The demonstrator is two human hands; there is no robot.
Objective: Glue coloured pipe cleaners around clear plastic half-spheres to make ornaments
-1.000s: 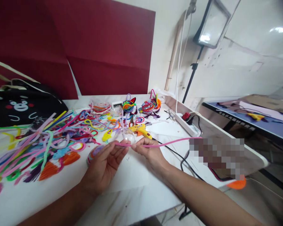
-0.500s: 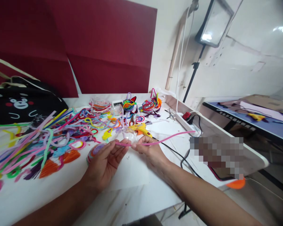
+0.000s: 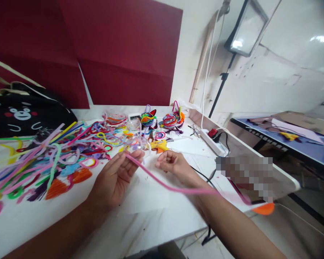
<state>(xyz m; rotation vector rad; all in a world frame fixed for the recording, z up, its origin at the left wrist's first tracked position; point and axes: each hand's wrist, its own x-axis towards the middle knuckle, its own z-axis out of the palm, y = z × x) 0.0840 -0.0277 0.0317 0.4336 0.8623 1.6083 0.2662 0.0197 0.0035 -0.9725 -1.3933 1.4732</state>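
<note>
A long pink pipe cleaner (image 3: 164,185) runs from the fingers of my left hand (image 3: 118,176) toward the lower right, passing over my right forearm. My left hand is closed on its near end, palm turned up. My right hand (image 3: 172,163) is curled with thumb and fingertips close together; whether something thin is between them cannot be made out. Just behind the hands is a clear plastic piece (image 3: 136,144) with pale strands. A yellow glue gun (image 3: 160,144) lies beyond my right hand.
Loose pipe cleaners (image 3: 56,154) and orange tassels (image 3: 58,187) cover the left. Wrapped colourful balls (image 3: 169,121) stand at the back. A power strip (image 3: 213,142) and black cable (image 3: 205,176) lie right. A black bag (image 3: 29,111) sits back left.
My right hand has let go of the pink pipe cleaner and moved slightly right and up. The pipe cleaner's free end has swung down across my right forearm.
</note>
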